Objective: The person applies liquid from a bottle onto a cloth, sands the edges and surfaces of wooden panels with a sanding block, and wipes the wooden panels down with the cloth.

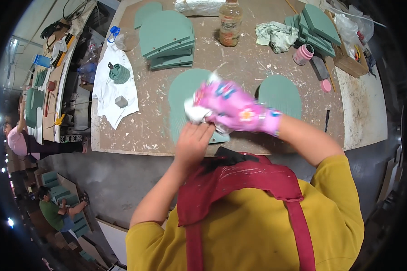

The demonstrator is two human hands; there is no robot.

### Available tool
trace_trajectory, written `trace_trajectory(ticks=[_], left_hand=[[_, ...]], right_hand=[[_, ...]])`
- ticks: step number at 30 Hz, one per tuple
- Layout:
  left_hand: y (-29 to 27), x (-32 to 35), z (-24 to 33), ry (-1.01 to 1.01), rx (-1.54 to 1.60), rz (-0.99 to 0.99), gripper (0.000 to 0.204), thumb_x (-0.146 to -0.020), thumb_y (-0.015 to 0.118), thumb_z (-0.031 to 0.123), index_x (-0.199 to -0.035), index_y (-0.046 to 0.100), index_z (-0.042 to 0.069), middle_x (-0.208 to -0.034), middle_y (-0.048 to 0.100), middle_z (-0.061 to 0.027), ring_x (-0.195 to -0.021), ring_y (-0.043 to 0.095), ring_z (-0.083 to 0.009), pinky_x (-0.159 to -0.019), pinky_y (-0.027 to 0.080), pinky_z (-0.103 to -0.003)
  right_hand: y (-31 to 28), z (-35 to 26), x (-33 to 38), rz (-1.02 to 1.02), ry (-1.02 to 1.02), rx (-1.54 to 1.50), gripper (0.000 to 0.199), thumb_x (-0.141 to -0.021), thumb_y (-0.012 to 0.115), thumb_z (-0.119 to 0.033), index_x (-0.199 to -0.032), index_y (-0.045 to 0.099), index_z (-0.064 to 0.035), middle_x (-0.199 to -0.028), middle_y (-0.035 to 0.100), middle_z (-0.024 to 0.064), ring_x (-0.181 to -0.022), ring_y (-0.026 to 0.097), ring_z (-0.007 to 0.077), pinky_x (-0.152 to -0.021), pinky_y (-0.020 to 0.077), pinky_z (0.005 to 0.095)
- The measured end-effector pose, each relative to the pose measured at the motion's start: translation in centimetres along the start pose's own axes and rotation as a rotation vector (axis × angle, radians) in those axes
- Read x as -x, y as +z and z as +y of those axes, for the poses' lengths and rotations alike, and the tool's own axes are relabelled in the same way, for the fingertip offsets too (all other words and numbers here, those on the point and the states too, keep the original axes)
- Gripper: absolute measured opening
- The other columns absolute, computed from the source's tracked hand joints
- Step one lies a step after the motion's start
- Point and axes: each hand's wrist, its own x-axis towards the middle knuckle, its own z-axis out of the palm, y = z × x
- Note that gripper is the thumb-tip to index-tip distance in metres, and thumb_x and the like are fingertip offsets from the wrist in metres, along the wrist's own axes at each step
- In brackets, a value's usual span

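A sage-green panel [181,92] with a rounded top lies flat at the table's near edge. My right hand [237,106], in a pink flowered glove and blurred by motion, is closed on a white cloth [196,111] pressed against the panel. My bare left hand [192,143] rests on the panel's lower part, fingers stretched forward right beside the cloth. To the right, partly behind my right wrist, lies a second green rounded panel [280,95].
Stacked green panels stand at the back left [167,36] and back right [319,27]. A glass bottle [230,25], crumpled rag [278,36] and pink jar [303,54] stand behind. At left, a white cloth [106,90] bears a green container [120,73]. Two people are at far left.
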Motion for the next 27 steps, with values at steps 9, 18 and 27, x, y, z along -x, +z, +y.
trace_trajectory(ticks=[9, 18, 27], left_hand=[[-1.6, -2.1, -1.0, -0.024, 0.194, -0.122, 0.036, -0.084, 0.063, 0.020, -0.118, 0.060, 0.011, -0.125, 0.055, -0.0042, -0.119, 0.048, -0.0266, -0.097, 0.039, -0.040], [-1.4, -3.5, -0.9, 0.083, 0.069, -0.094, 0.051, -0.086, 0.063, 0.029, -0.132, 0.049, 0.013, -0.141, 0.042, -0.0066, -0.129, 0.038, -0.0289, -0.103, 0.031, -0.047], [-3.3, -5.0, -3.4, 0.117, 0.207, -0.277, 0.044, -0.082, 0.066, 0.027, -0.120, 0.057, 0.008, -0.133, 0.049, -0.0070, -0.120, 0.045, -0.0279, -0.093, 0.039, -0.040]], right_hand=[[-1.1, 10.7, -4.3, 0.105, 0.666, 0.100, 0.035, -0.086, 0.057, -0.029, -0.112, 0.057, -0.0051, -0.099, 0.060, 0.0182, -0.092, 0.060, 0.0354, -0.081, 0.0487, 0.0421], [2.8, 12.5, -0.7, 0.229, 0.577, 0.008, 0.036, -0.087, 0.059, -0.023, -0.118, 0.056, -0.0060, -0.107, 0.062, 0.0128, -0.094, 0.063, 0.0281, -0.081, 0.0504, 0.0386], [-14.5, 10.5, -6.8, 0.573, 0.680, 0.136, 0.039, -0.090, 0.058, -0.029, -0.122, 0.056, -0.0065, -0.108, 0.062, 0.0128, -0.094, 0.063, 0.0203, -0.078, 0.0540, 0.0316]])
